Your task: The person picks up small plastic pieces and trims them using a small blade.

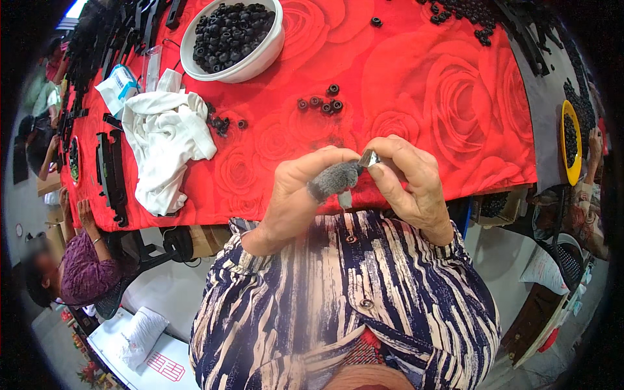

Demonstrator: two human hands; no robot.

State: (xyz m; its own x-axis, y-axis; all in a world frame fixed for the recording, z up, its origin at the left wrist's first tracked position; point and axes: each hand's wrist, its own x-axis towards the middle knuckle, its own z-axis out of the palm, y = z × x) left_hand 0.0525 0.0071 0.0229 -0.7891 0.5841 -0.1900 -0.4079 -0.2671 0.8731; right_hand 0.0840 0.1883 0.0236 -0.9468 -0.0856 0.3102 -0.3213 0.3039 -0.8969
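Pinching a small shiny piece near frame centre, the right hand lies nearer it than the left hand, whose grip I cannot tell.

Bright middle, hazy streak down the shirt, dark, bent fisheye rim.

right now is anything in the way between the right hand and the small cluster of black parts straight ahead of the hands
Nothing visible: only red cloth lies between the right hand and the black parts. The bundled white cloth is off to the left.
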